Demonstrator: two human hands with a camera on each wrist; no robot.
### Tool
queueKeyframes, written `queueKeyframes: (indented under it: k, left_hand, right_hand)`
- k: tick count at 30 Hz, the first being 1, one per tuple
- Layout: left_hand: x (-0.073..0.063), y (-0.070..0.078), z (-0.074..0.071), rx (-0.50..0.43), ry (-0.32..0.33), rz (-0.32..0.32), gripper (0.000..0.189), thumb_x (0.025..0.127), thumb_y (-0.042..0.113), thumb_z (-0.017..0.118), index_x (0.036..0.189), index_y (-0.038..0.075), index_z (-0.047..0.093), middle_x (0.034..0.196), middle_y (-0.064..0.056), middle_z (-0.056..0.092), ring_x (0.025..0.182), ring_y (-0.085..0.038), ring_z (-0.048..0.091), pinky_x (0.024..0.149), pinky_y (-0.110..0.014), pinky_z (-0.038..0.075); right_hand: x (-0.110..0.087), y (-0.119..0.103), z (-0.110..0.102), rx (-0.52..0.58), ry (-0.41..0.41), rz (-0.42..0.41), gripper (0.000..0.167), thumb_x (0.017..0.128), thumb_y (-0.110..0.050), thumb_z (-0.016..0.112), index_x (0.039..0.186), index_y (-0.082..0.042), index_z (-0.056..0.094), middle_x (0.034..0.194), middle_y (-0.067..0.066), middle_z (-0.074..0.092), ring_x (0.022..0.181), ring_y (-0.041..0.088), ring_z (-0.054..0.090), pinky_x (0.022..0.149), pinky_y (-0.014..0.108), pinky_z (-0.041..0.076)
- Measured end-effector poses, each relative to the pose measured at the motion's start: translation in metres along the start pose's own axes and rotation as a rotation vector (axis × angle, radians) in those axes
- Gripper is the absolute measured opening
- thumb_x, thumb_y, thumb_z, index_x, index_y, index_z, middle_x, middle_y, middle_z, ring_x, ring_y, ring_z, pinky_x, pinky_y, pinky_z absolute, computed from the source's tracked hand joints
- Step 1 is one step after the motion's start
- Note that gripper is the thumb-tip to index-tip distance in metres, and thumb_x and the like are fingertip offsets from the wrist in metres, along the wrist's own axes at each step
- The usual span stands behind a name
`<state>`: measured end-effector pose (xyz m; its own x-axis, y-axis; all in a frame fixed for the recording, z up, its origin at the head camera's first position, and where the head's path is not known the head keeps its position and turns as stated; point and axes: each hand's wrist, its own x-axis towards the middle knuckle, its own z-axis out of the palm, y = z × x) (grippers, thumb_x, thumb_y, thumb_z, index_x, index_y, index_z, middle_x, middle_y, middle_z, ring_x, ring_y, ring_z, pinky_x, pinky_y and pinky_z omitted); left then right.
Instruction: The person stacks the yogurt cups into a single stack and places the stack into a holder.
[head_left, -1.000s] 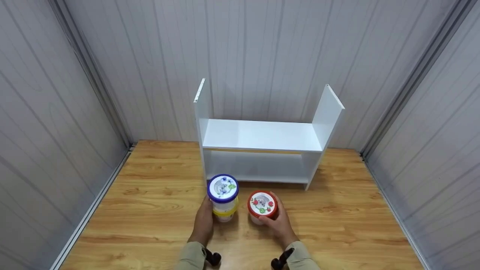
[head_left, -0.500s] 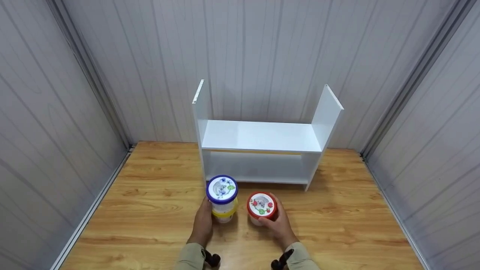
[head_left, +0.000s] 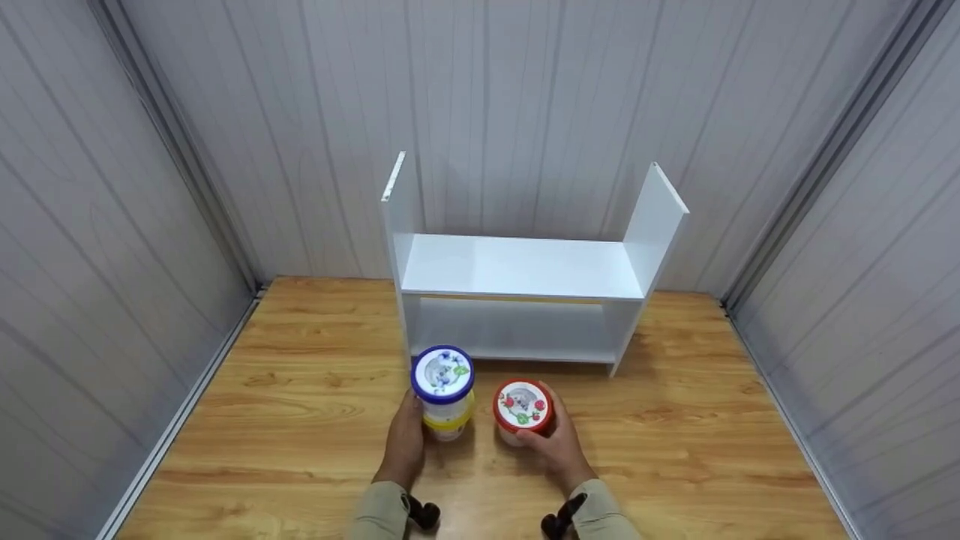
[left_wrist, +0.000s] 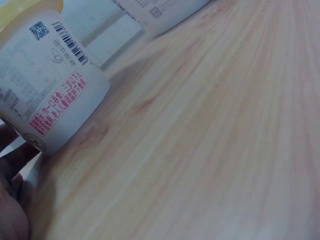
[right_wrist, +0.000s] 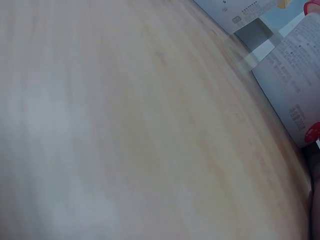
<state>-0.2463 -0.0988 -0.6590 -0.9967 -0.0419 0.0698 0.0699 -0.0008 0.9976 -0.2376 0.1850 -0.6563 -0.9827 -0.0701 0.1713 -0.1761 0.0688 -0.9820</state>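
Down near the front of a wooden tabletop (head_left: 300, 420), left hand (head_left: 403, 444) wrapped round the near side of a tall white tub with a blue lid (head_left: 443, 390), a yellow band low on its wall, fingers curled against the label; from the left wrist view only fingertips (left_wrist: 15, 160) visible at the tub's base, pressed to the printed side. Just beside it, right hand (head_left: 553, 444) cupped round a shorter tub with a red lid (head_left: 523, 407), thumb and fingers curled about its rim and wall. Both tubs upright on the wood, close together yet apart, the blue-lidded one to the left and slightly farther back. Directly behind them, against the grey panelled wall (head_left: 525, 112), a white two-tier shelf (head_left: 517, 270). Beige sleeves (head_left: 379, 514) at both wrists.
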Motion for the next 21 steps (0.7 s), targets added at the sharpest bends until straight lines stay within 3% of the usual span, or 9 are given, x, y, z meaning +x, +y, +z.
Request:
queueKeyframes:
  k: [4, 8, 21]
  left_hand:
    - [0.0002, 0.0016, -0.0016, 0.007, -0.001, 0.011, 0.061, 0.107, 0.057, 0.028, 0.160, 0.029, 0.030, 0.160, -0.002, 0.038, 0.151, -0.026, 0.026, 0.124, -0.052, 0.014]
    - [-0.0019, 0.0016, -0.0023, 0.018, -0.003, -0.003, 0.061, 0.106, 0.060, 0.026, 0.160, 0.031, 0.029, 0.161, 0.003, 0.036, 0.151, -0.022, 0.025, 0.124, -0.051, 0.014]
    - [-0.0038, 0.0027, -0.0027, -0.016, -0.029, 0.008, 0.058, 0.107, 0.058, 0.028, 0.159, 0.033, 0.030, 0.159, 0.003, 0.040, 0.150, -0.022, 0.027, 0.124, -0.050, 0.014]
  right_hand:
    - [-0.0002, -0.0012, 0.0014, -0.005, 0.007, 0.014, 0.099, 0.077, -0.012, 0.088, 0.158, -0.012, 0.032, 0.152, 0.015, 0.044, 0.138, 0.031, 0.041, 0.111, 0.036, 0.039]
    - [-0.0015, -0.0012, 0.0026, 0.001, 0.010, 0.036, 0.098, 0.077, -0.011, 0.088, 0.158, -0.013, 0.033, 0.152, 0.015, 0.044, 0.138, 0.030, 0.041, 0.111, 0.038, 0.039]
    - [0.0007, -0.0084, 0.0013, -0.025, 0.020, 0.008, 0.097, 0.074, -0.002, 0.089, 0.155, -0.002, 0.036, 0.146, 0.020, 0.048, 0.127, 0.022, 0.050, 0.100, 0.020, 0.045]
